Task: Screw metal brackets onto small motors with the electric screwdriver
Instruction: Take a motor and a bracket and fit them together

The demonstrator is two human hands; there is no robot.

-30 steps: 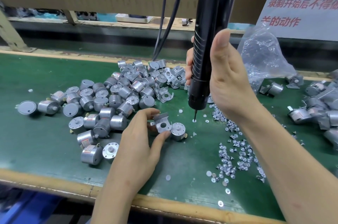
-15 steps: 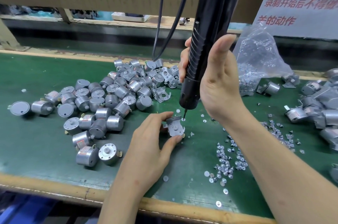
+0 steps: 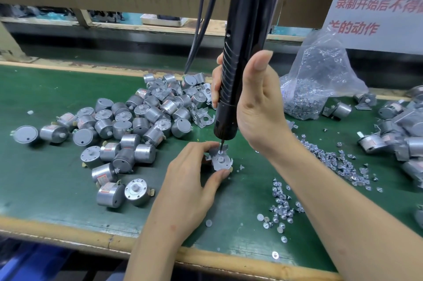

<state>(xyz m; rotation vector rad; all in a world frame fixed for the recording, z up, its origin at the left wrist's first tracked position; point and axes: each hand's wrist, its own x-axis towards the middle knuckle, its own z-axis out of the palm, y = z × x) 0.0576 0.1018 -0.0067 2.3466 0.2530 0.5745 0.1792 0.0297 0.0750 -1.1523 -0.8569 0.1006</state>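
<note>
place: factory assembly bench | evidence: green work mat (image 3: 57, 189), heaped motors (image 3: 137, 125), bagged screws (image 3: 320, 88)

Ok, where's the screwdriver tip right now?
Head view, middle of the green mat: the screwdriver tip sits on the bracket that the left hand pinches, right of the loose motor pile; the right hand grips the screwdriver.

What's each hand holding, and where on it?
Left hand pinches the bracketed motor by its sides; right hand grips the screwdriver around its lower barrel.
</note>
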